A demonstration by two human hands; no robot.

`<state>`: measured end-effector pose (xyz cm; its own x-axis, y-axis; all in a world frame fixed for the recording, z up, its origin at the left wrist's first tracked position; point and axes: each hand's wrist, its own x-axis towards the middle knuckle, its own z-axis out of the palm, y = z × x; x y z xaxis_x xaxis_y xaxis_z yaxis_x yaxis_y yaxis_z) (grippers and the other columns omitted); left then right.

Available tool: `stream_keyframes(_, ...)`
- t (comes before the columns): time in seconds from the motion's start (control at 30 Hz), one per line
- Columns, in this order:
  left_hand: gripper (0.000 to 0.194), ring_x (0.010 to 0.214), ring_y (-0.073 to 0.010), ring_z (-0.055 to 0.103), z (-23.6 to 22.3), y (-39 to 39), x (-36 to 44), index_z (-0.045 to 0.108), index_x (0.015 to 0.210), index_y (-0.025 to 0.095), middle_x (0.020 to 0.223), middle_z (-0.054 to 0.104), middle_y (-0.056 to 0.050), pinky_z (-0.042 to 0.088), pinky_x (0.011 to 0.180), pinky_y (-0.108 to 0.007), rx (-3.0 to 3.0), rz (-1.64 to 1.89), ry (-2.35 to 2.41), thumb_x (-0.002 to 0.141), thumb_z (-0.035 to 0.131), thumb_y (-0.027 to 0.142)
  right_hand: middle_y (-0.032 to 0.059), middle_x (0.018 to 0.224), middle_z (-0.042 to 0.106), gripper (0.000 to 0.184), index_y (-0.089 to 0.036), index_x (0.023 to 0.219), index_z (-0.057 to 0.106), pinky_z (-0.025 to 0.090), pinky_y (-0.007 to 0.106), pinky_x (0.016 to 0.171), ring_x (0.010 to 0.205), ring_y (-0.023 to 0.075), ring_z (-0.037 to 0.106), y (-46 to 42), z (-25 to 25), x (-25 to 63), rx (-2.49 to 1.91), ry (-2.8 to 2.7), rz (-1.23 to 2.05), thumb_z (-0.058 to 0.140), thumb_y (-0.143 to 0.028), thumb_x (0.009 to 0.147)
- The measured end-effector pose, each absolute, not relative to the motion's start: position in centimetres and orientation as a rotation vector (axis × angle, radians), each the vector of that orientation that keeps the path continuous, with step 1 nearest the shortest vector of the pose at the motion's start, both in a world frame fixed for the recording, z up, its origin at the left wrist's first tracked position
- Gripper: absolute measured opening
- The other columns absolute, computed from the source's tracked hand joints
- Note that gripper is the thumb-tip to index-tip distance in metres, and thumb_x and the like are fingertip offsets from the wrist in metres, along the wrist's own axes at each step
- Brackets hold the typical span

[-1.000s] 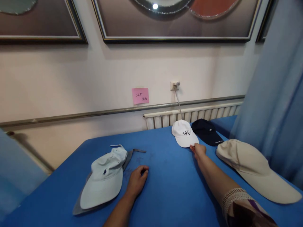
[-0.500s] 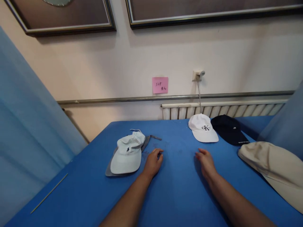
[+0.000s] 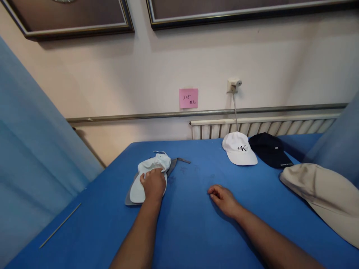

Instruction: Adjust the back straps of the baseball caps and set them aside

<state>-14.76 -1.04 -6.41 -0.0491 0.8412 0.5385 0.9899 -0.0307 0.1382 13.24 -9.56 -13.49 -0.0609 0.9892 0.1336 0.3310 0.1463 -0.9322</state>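
My left hand (image 3: 154, 184) is on a pale blue-white baseball cap (image 3: 137, 188), its fingers curled over the front of the crown and its thumb toward the left. The hand covers the cap's small dark logo. Beneath this cap lies a grey cap (image 3: 129, 200), mostly hidden; its brim edge and loose strap stick out. My right hand (image 3: 223, 198) hovers or rests at the middle of the blue-covered table (image 3: 190, 231). Its fingers are curled in, with nothing visible in them.
A white cap with black letters (image 3: 239, 149), a dark navy cap (image 3: 267, 149) and a beige cap (image 3: 322, 198) lie along the right. A thin stick (image 3: 60, 225) is at the left. Blue curtains (image 3: 36, 142) hang at both sides; a radiator (image 3: 263, 127) stands behind.
My left hand has moved left from the bare cover onto the pale cap. My right hand has come inward and a little nearer, its fingers now more curled.
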Motion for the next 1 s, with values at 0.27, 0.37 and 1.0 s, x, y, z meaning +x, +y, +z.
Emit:
stream_keyframes(0.27, 0.026, 0.098, -0.0253, 0.059, -5.2, -2.8, -12.6, 0.066, 0.100, 0.021, 0.100, 0.070, -0.009, 0.025, 0.104, -0.048, -2.070, -1.200, -1.460, 0.091, 0.042, 0.020, 0.0017, 0.106, 0.064, 0.025, -0.023, 0.094, 0.065, 0.047, 0.025, 0.074, 0.072, 0.0103, 0.058, -8.6, -13.7, 13.5, -1.282, -1.154, 0.792, 0.063, -0.016, 0.070)
stream_keyframes(0.37, 0.025, 0.105, -0.0234, 0.057, -5.5, -4.7, -10.1, 0.067, 0.099, 0.026, 0.103, 0.070, -0.005, 0.028, 0.104, -0.045, -2.341, -1.191, -1.119, 0.090, 0.046, 0.018, -0.0005, 0.087, 0.066, 0.037, -0.022, 0.106, 0.061, 0.048, 0.022, 0.065, 0.068, 0.0113, 0.058, -7.4, -13.8, 15.9, -1.329, -0.744, 0.731, 0.065, -0.022, 0.070)
stream_keyframes(1.0, 0.020, 0.113, -0.0191, 0.056, -7.6, -4.5, -5.6, 0.060, 0.100, 0.020, 0.120, 0.060, -0.008, 0.045, 0.100, -0.039, -2.684, -1.509, -1.276, 0.095, 0.040, 0.021, -0.0040, 0.056, 0.059, 0.027, -0.015, 0.086, 0.062, 0.028, 0.019, 0.035, 0.037, 0.0058, 0.040, -6.9, -12.2, 20.6, -1.285, -0.664, 1.085, 0.069, -0.034, 0.067)
